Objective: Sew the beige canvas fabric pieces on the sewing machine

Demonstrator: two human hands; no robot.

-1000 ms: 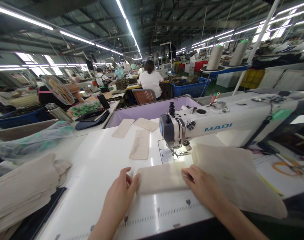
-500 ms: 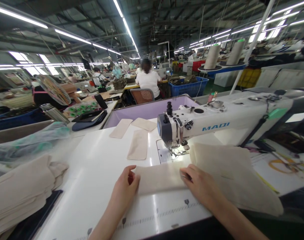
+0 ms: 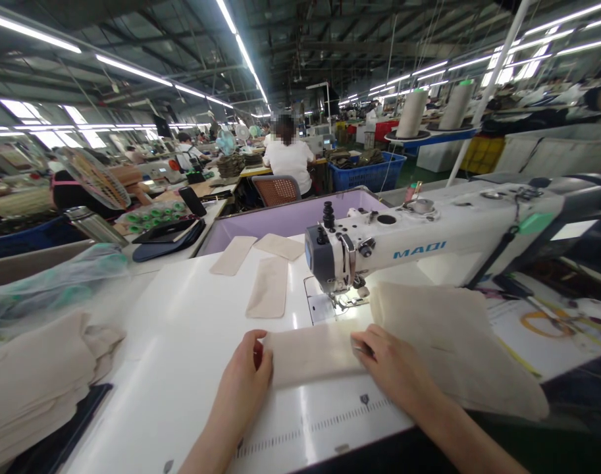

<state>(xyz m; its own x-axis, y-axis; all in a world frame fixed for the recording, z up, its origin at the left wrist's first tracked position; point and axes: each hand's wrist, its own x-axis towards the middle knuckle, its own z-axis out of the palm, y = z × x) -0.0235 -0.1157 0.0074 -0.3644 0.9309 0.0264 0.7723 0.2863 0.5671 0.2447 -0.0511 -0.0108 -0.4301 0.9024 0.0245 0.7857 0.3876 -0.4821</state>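
A beige fabric strip (image 3: 313,355) lies across the white table in front of the sewing machine (image 3: 374,247). My left hand (image 3: 248,365) grips its left end between thumb and fingers. At the strip's right end, my right hand (image 3: 386,359) pinches the cloth, its fingertips partly hidden. A larger beige cloth (image 3: 443,336) spreads to the right, beside and partly behind my right hand. Beyond the strip, the presser foot (image 3: 349,299) sits over the metal needle plate (image 3: 320,308). Cut beige pieces (image 3: 268,288) lie flat behind and left of the machine head.
A stack of beige fabric (image 3: 38,375) is at the left edge. Behind the white table (image 3: 176,316) is a purple bin (image 3: 280,220). Scissors (image 3: 551,316) and a yellow tape lie at the right. Farther off, a person in white (image 3: 287,161) sits facing away.
The whole view has shifted slightly, so most things appear a little farther left. Both hands keep their grip on the strip, which shows no clear movement on the table.
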